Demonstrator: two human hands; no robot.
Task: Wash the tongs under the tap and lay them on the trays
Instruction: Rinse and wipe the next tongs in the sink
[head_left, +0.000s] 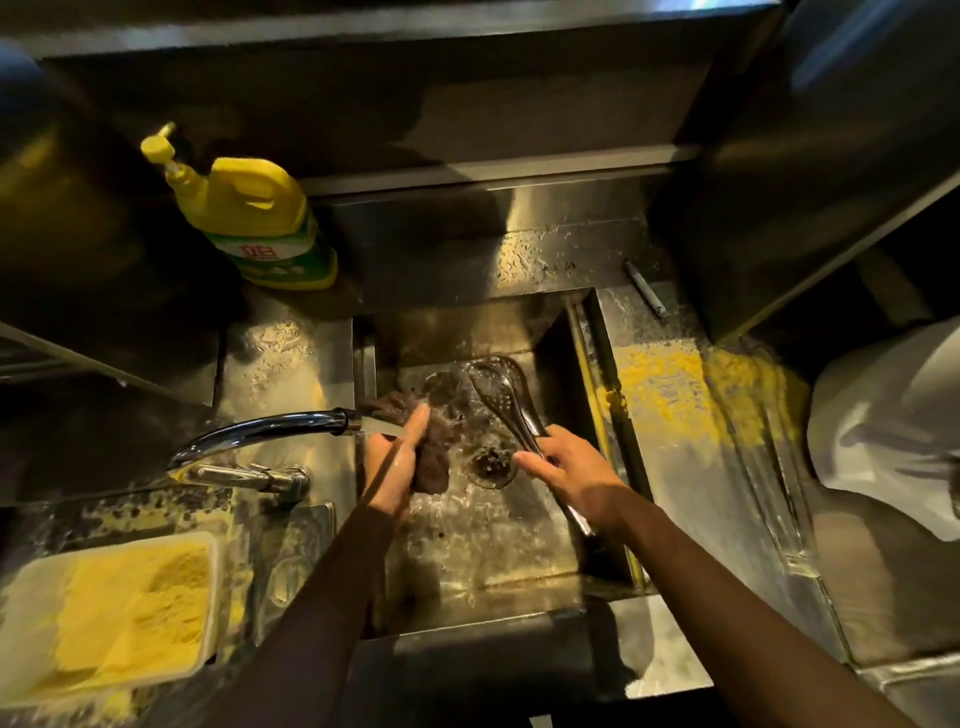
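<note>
Head view: dim steel kitchen, wet worktop (670, 395) round a small square sink (467, 322), yellow crumb spilt on it at 3 o'clock. Detergent bottle (254, 213) stands at 10 o'clock. A white tray (47, 571) of yellow crumb sits at 8 o'clock.

Progress: we judge the wash step mid-way. The tap (270, 428) is running, and the stream lands on the left hand (392, 465) and the cloth (434, 462), not on the tongs (496, 387). The tongs are wet and low in the basin, above the drain (488, 462). We can't tell whether they are clean yet. What is left is to finish scrubbing and rinsing, then carry them out and lay them down. No tongs lie on any tray in view, and we can't say whether the crumb tray is the target.

Grasp: the right hand (571, 467) is clenched round the tongs' arms about mid-length, its fingers (530, 460) wrapped on the metal. The perforated heads point out to 11 o'clock, and the hinge end sticks out past the wrist toward 5 o'clock. The left fingers (418, 421) lie fairly straight along the dark cloth, holding it against the palm. Cloth and tongs sit near each other, and we can't tell whether they touch.
</note>
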